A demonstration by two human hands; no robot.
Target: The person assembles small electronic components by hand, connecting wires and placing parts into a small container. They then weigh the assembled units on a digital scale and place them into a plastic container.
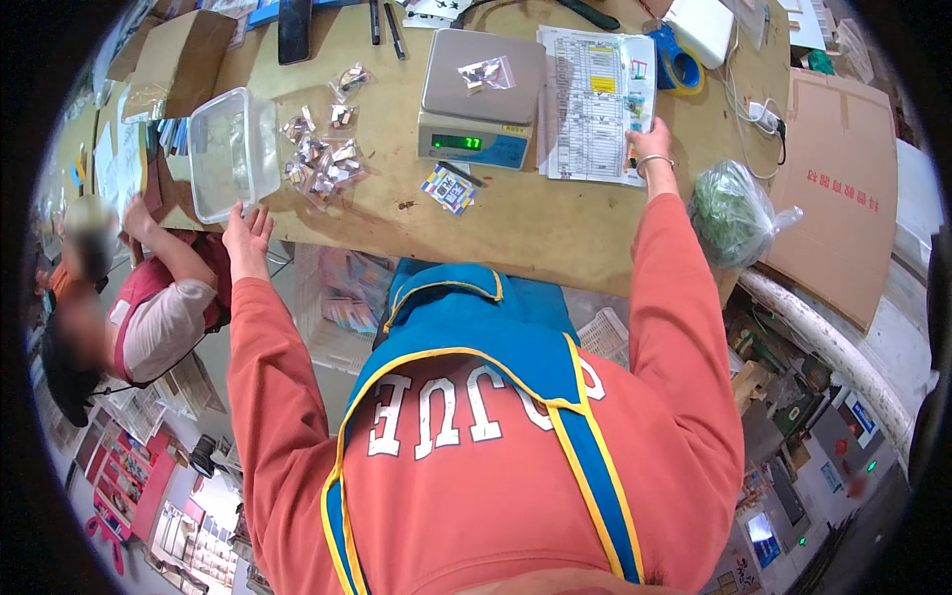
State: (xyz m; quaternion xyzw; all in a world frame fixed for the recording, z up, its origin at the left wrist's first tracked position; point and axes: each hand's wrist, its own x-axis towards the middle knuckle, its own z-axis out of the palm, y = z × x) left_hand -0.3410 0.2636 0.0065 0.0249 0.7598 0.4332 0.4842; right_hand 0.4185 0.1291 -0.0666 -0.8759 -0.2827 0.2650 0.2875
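My left hand [249, 234] is at the table's near edge, palm up with fingers spread. Its fingertips are at the near corner of a clear plastic box [202, 149]. My right hand [652, 149] grips the right edge of some printed sheets [585, 124], which lie flat on the table. To their left stands a digital scale [476, 134] with a lit green display. On its pan sits a small clear bag of little parts [486, 72]. Several similar bags [327, 169] are clustered between the box and the scale. A colourful card [451, 188] and a dark pen [462, 175] lie before the scale.
A bag of green leaves [729, 210] sits at the right table edge. Blue-and-yellow tape [677, 61], a phone [295, 30] and pens [394, 32] lie farther back. Cardboard [833, 188] stands right; an open carton [183, 59] is far left. Another person [164, 322] sits at left.
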